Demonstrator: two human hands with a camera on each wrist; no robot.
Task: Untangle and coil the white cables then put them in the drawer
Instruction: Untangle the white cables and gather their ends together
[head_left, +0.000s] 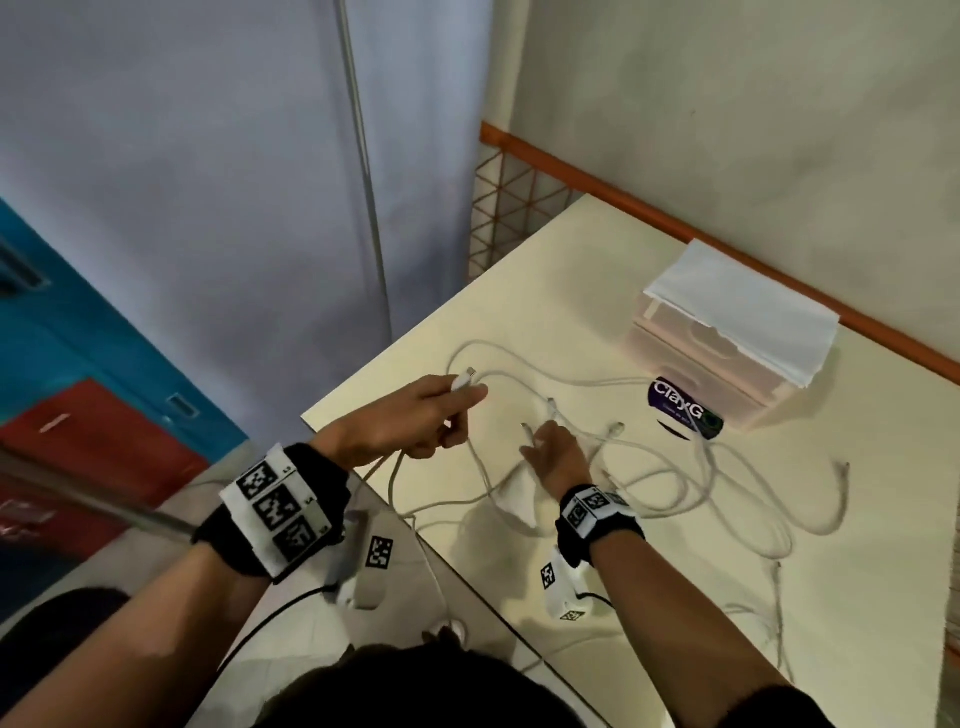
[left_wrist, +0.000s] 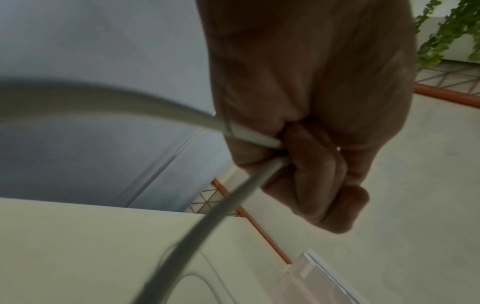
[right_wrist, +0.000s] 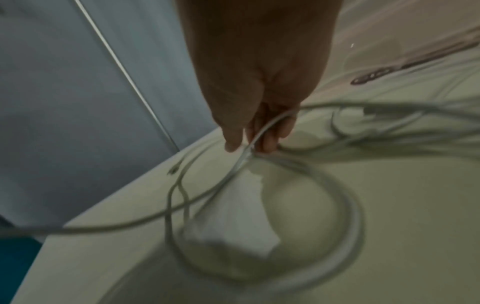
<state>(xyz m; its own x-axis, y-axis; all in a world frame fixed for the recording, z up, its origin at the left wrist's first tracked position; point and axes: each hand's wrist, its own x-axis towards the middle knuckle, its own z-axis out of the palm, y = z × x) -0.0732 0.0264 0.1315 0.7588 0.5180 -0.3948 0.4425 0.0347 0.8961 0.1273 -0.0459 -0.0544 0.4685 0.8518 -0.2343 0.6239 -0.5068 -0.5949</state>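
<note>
Several white cables (head_left: 649, 467) sprawl tangled on the counter (head_left: 779, 519), their count unclear. Left hand (head_left: 410, 421) grips one plug end; right hand (head_left: 556, 452) pinches a blurred strand. Paper half-hides the drawer unit (head_left: 717, 364).

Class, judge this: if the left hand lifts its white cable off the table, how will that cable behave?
Probably floppy: the white cable sags from the left hand. Likely light, since fingers alone hold it. It may drag the tangled loops along.
</note>
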